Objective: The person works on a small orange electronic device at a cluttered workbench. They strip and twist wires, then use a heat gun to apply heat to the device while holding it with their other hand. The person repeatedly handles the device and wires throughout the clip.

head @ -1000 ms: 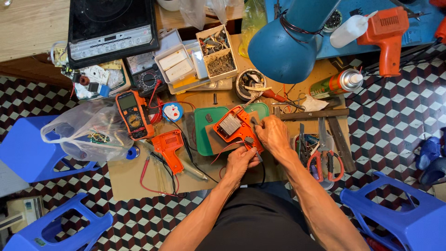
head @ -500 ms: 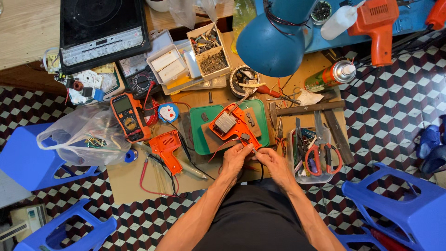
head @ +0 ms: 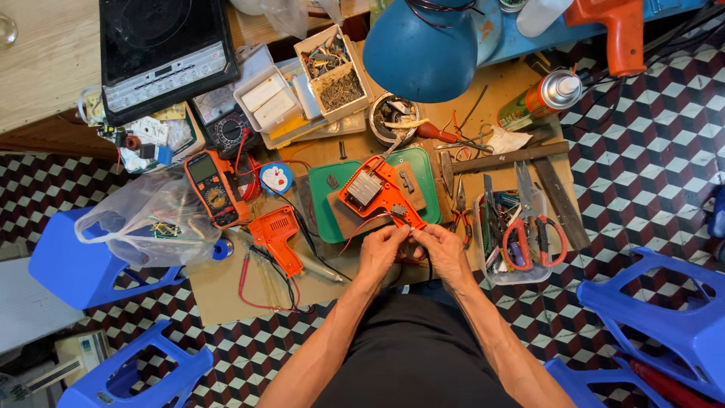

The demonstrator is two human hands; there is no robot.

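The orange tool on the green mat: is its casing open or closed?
Open: the orange tool shows bare internal parts, and its other shell half lies apart to the left.

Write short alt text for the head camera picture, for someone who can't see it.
Both hands, left hand and right hand, meet at the handle end of an opened orange tool lying on a green mat, amid a cluttered low worktable.

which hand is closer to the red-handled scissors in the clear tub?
Right. The right hand sits just left of the clear tub holding the red-handled scissors; the left hand is farther left, beyond it.
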